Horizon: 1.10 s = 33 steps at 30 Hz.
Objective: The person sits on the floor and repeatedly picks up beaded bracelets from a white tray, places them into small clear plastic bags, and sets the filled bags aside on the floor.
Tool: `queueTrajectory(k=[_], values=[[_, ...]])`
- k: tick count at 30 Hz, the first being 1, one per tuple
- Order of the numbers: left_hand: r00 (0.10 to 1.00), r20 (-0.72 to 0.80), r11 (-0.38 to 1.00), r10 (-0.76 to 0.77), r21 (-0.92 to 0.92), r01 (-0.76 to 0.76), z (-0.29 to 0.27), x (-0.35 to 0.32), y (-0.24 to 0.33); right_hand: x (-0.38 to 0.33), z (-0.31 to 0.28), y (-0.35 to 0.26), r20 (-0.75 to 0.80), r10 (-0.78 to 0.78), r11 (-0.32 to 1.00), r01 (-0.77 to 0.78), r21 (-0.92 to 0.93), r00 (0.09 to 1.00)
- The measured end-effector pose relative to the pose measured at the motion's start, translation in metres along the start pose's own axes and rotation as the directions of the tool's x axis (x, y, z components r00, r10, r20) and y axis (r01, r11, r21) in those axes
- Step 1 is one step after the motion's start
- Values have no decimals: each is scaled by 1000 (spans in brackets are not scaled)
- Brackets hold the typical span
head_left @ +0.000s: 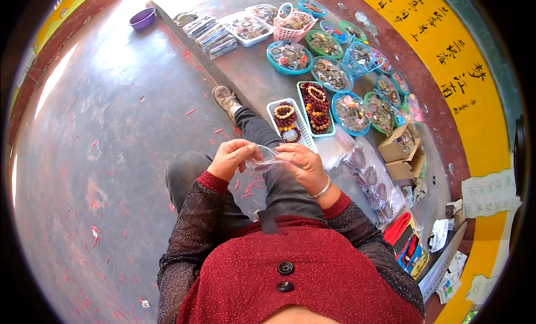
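Between my two hands, above my lap, is a small clear plastic bag [266, 158]. My left hand [229, 160] pinches one edge of it between thumb and fingers. On the other side my right hand [304, 165], with a silver bangle at its wrist, grips the bag too. Just beyond the hands stand a white basket [308, 141] and a pale green basket [333, 128], both holding dark red and yellow bead bracelets [317, 107]. To the right of my right hand lie clear bags with dark bracelets [369, 176] inside.
Several round baskets of small wares, such as a blue basket [365, 128], crowd the raised ledge. A pink handled basket [276, 31] and flat packs [209, 36] sit farther off. Open cardboard boxes [393, 151] are at right. A purple basin [143, 18] stands far left on the floor.
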<state>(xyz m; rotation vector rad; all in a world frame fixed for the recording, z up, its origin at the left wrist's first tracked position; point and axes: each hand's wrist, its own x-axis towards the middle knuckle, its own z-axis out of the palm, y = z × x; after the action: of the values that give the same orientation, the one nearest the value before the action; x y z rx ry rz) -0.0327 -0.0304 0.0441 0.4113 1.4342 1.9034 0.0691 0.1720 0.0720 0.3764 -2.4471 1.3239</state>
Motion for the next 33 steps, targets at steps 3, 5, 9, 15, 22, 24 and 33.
queueTrajectory(k=[3,5,9,15,22,24,33], values=[[993,-76,995,92,34,-90,-2,0,1,14,-6,-23,-10,-12,997,11,-72,1000],[974,-122,982,189,11,-189,-1,0,1,18,-7,-29,-16,63,996,-64,-59,998],[926,-113,930,359,-42,-366,-15,4,-2,26,-12,-39,-13,289,913,-272,303,957],[885,213,878,415,-349,-328,1,8,1,39,-24,-60,22,441,627,-325,707,897],[939,343,974,-9,-211,86,15,-2,1,45,-26,-39,38,520,435,-303,848,853],[965,263,973,-3,-222,64,17,-1,-8,39,-23,-22,29,542,406,-292,866,840],[999,33,820,43,-573,-16,26,3,-4,-17,21,6,303,610,51,-418,907,732]])
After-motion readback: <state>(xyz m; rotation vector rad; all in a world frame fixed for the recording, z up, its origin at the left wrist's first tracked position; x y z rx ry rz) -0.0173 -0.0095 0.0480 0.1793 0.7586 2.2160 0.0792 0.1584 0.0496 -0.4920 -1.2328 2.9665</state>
